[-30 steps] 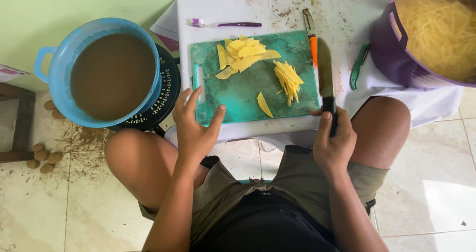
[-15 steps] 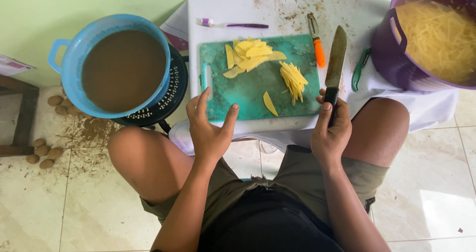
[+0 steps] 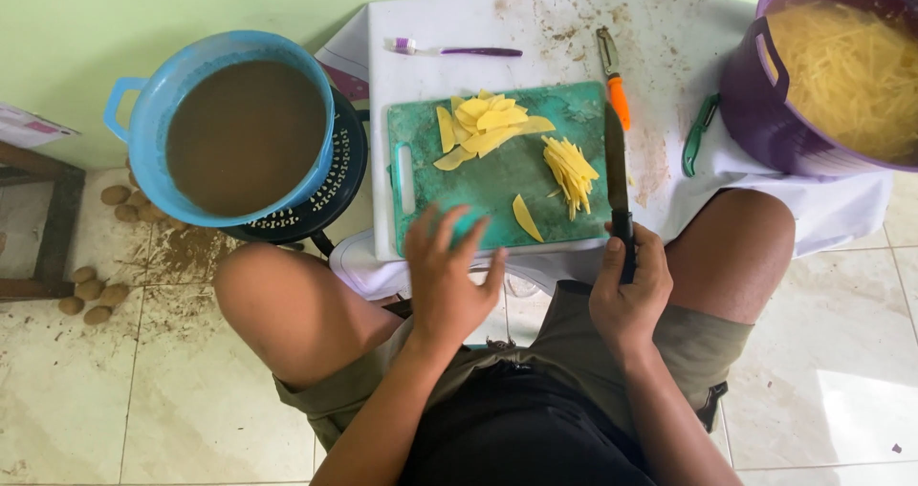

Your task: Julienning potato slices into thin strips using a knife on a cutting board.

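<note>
My right hand [image 3: 628, 290] grips the black handle of a long knife [image 3: 615, 166], whose blade lies along the right edge of a green cutting board [image 3: 497, 185]. My left hand [image 3: 449, 276] hovers with fingers spread over the board's near edge, holding nothing. On the board lie flat yellow potato slices [image 3: 488, 123] at the back, a pile of thin cut sticks [image 3: 571, 171] on the right, and one lone slice [image 3: 526, 218] near the front. The board rests on a white low table [image 3: 574, 27] above my knees.
A blue pot [image 3: 234, 128] of brown water sits left on a black perforated basket. A purple tub [image 3: 841, 75] full of cut sticks stands right. An orange-handled peeler [image 3: 613, 75], a purple toothbrush [image 3: 459, 50] and a green peeler [image 3: 698, 134] lie on the table. Small potatoes [image 3: 96, 290] litter the floor left.
The knife blade swung from tilted to straight along the board's right edge. My left hand shifted right along the board's near edge. The view moved slightly.
</note>
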